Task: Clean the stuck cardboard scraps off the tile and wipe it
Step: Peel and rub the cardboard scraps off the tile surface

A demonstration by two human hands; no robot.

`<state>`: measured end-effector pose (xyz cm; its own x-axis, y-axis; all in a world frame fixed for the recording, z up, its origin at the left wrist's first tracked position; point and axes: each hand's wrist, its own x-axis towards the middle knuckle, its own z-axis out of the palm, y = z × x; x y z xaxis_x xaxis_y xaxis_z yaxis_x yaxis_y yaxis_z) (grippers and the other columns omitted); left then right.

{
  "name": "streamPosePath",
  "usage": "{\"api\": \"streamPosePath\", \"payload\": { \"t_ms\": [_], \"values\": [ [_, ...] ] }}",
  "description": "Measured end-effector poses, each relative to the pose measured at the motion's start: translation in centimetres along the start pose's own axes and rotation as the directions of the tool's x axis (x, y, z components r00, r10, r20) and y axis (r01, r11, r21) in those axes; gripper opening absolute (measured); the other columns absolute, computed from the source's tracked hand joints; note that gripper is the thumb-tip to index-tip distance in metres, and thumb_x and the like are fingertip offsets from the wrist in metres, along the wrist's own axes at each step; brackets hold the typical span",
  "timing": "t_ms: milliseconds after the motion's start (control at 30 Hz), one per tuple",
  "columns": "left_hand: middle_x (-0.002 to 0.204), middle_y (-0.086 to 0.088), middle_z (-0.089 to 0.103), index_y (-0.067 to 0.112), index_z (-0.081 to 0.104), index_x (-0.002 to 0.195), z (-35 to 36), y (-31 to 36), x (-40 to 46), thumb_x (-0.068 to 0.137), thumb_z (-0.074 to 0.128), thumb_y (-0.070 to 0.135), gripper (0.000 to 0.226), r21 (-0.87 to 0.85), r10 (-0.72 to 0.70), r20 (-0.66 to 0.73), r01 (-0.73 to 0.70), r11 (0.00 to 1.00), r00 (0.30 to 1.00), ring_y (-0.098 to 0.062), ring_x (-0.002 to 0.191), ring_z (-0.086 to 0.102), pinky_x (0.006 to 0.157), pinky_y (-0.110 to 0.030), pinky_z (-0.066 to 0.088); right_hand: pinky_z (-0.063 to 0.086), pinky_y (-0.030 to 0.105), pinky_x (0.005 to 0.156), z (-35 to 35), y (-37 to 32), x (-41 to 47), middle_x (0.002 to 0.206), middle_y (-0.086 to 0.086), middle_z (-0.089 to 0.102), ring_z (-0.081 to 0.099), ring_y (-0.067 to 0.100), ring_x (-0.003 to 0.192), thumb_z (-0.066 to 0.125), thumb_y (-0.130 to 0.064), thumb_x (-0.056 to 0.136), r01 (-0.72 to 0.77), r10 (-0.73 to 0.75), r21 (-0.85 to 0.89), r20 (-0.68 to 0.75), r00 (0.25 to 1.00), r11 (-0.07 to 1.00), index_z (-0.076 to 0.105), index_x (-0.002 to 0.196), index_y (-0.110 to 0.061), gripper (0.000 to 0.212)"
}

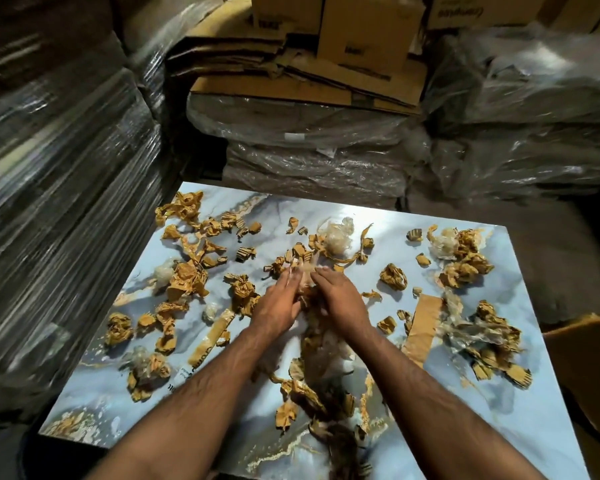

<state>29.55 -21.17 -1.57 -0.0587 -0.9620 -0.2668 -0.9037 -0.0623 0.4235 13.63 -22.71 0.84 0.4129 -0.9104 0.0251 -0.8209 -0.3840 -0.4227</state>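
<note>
- Dozens of scraps (187, 278) lie loose all over the tile (465, 420), crumpled and curled, mixed with wads of clear film (336, 237) and two flat strips of tape (421, 327) that look stuck down.
- Tile lies flat right in front of the person, blue marbled face up, filling the low middle of the room.
- Judging by the litter, peeling looks well along, but clearing has hardly begun and no wiping shows; I see no cloth anywhere.
- Left hand (279, 306) and right hand (340, 301) meet at mid-tile, fingers stretched forward and slightly bent, pressing into a blurred bunch of film and scraps between them. Whether either truly grips it, I cannot tell.
- Edges: wrapped stacks (59, 188) stand close along the left edge, wrapped bundles (312, 161) just behind the far edge. A box (589, 362) sits by the right corner.
- Open room, as I judge it, is the dark floor past the right edge; sweeping that way looks easiest.
</note>
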Motion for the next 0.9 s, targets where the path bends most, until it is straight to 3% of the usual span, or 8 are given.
{"api": "streamPosePath", "payload": {
  "t_ms": [133, 267, 400, 600, 733, 900],
  "values": [
    [0.165, -0.001, -0.002, 0.033, -0.003, 0.155, -0.3, 0.2, -1.8, 0.093, 0.063, 0.031, 0.09, 0.009, 0.011, -0.059, -0.01, 1.0, 0.998, -0.029, 0.142, 0.034, 0.108, -0.044, 0.043, 0.046, 0.042, 0.104, -1.5, 0.5, -2.2, 0.141, 0.013, 0.055, 0.053, 0.033, 0.129, 0.069, 0.0, 0.084, 0.111, -0.105, 0.046, -0.113, 0.988, 0.993, 0.058, 0.136, -0.009, 0.054],
    [0.164, -0.003, 0.009, 0.03, 0.01, 0.156, -0.3, 1.6, -4.2, 0.095, 0.06, 0.026, 0.079, 0.029, 0.01, -0.175, -0.005, 1.0, 0.984, -0.028, 0.141, 0.036, 0.107, -0.042, 0.044, 0.048, 0.039, 0.103, -2.2, 1.0, -4.2, 0.143, 0.01, 0.053, 0.053, 0.028, 0.128, 0.066, 0.001, 0.086, 0.123, -0.104, 0.126, -0.151, 0.983, 0.984, 0.058, 0.136, -0.012, 0.053],
    [0.158, -0.004, 0.028, 0.023, 0.033, 0.151, -0.1, 4.5, -6.4, 0.098, 0.052, 0.019, 0.056, -0.046, -0.019, -0.329, 0.004, 0.999, 0.944, -0.024, 0.135, 0.041, 0.104, -0.037, 0.045, 0.055, 0.041, 0.092, -2.7, 2.4, -6.5, 0.127, 0.009, 0.065, 0.06, 0.025, 0.114, 0.064, 0.001, 0.087, 0.159, -0.11, 0.192, -0.244, 0.963, 0.968, 0.065, 0.125, -0.008, 0.04],
    [0.146, -0.003, 0.045, 0.02, 0.047, 0.142, 2.8, 11.9, -7.8, 0.097, 0.052, 0.015, 0.046, -0.105, 0.099, -0.37, -0.147, 0.984, 0.924, -0.02, 0.127, 0.048, 0.1, -0.033, 0.048, 0.055, 0.039, 0.083, -3.7, 9.3, -13.8, 0.115, 0.011, 0.066, 0.061, 0.027, 0.103, 0.06, -0.002, 0.089, 0.206, -0.17, 0.091, -0.302, 0.938, 0.974, 0.068, 0.116, -0.006, 0.028],
    [0.129, -0.006, 0.056, 0.016, 0.055, 0.134, 6.6, 17.9, -7.5, 0.093, 0.052, 0.01, 0.041, -0.095, 0.263, -0.35, -0.313, 0.945, 0.899, -0.024, 0.117, 0.054, 0.098, -0.035, 0.046, 0.048, 0.041, 0.085, -5.3, 15.1, -18.7, 0.117, 0.009, 0.065, 0.06, 0.028, 0.106, 0.056, -0.007, 0.088, 0.099, -0.087, 0.015, -0.371, 0.924, 0.995, 0.068, 0.116, -0.01, 0.03],
    [0.131, -0.007, 0.057, 0.018, 0.054, 0.135, 11.4, 24.0, -7.2, 0.093, 0.055, 0.014, 0.043, -0.099, 0.314, -0.215, -0.341, 0.935, 0.925, -0.024, 0.12, 0.052, 0.1, -0.033, 0.042, 0.037, 0.04, 0.085, -7.6, 20.2, -23.7, 0.122, 0.001, 0.059, 0.055, 0.024, 0.11, 0.062, -0.016, 0.085, -0.123, 0.123, 0.025, -0.399, 0.909, 0.992, 0.063, 0.124, -0.022, 0.04]
  ]
}}
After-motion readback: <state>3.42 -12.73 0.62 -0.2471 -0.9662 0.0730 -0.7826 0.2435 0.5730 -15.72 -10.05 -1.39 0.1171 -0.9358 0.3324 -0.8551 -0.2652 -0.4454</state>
